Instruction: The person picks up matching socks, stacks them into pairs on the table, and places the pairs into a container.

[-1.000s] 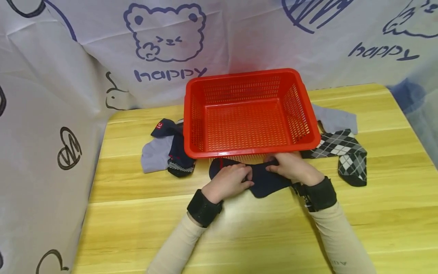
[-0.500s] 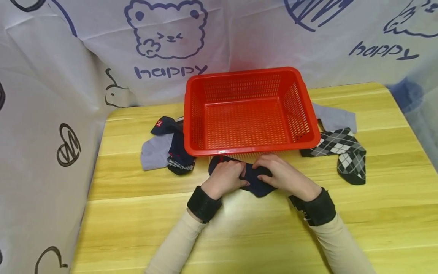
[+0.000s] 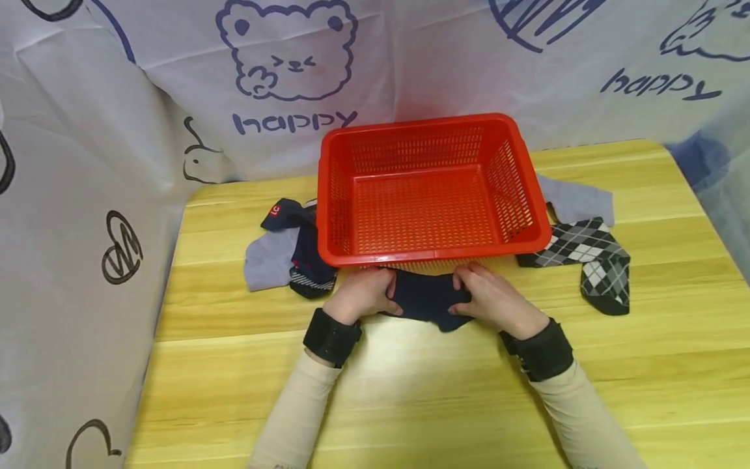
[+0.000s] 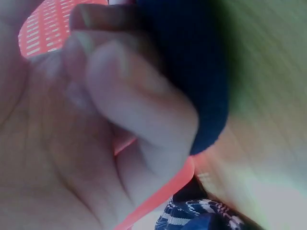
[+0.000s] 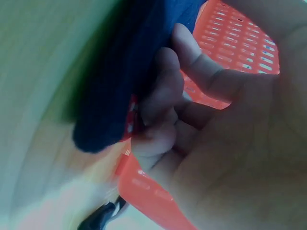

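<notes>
A navy sock (image 3: 424, 296) spreads sideways just in front of the red basket, between the two hands. My left hand (image 3: 364, 293) grips its left end, fingers curled over the cloth and hiding that end. On the other side my right hand (image 3: 492, 298) pinches the right part between thumb and fingers. The left wrist view shows the folded dark cloth (image 4: 204, 81) against the curled fingers. A small red patch shows on the sock (image 5: 110, 91) beside the fingers in the right wrist view.
The red plastic basket (image 3: 433, 255) stands at the table's back, right behind the hands. Left of it lie a grey sock (image 3: 266, 260) and a navy sock (image 3: 307, 251). To its right are an argyle sock (image 3: 603, 273) and another grey sock (image 3: 586, 203). A printed cloth (image 3: 176, 98) hangs behind.
My left hand has moved left along the navy sock to its end. My right hand first shifted left, then slightly back right. The sock now stretches between them.
</notes>
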`<state>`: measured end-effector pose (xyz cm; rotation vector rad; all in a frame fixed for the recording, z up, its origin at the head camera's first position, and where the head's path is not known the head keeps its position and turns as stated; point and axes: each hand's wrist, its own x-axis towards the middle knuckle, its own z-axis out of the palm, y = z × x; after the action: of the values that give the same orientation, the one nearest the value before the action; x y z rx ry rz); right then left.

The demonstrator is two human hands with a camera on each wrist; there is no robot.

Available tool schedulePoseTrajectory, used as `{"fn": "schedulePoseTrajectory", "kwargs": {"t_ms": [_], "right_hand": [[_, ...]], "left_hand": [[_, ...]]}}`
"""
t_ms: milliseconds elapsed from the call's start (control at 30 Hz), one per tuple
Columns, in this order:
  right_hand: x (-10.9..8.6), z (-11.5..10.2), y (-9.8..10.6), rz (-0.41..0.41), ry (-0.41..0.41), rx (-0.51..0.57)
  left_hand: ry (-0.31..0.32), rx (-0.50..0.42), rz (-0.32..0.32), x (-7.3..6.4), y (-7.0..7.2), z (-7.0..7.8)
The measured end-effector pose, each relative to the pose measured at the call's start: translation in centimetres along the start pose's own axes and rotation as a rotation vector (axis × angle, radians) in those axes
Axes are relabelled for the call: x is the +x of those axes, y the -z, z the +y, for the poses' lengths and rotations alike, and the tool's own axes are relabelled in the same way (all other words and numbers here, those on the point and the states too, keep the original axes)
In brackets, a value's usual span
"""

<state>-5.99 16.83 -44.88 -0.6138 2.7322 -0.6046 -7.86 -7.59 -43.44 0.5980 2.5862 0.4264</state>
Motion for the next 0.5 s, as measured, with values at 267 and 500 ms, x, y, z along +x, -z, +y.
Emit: {"fn": "schedulePoseTrajectory", "kwargs": {"t_ms": [267,500], "right_hand": [[-0.1,0.4,-0.2,0.039,0.018,-0.032],[0.2,0.3,0.0,0.031,0.025,-0.029]], "left_hand": [[-0.149,0.046,-0.059,-2.1,2.1,2.0],[-0.489,-0.496,0.074,-6.7,7.1,0.9]]}}
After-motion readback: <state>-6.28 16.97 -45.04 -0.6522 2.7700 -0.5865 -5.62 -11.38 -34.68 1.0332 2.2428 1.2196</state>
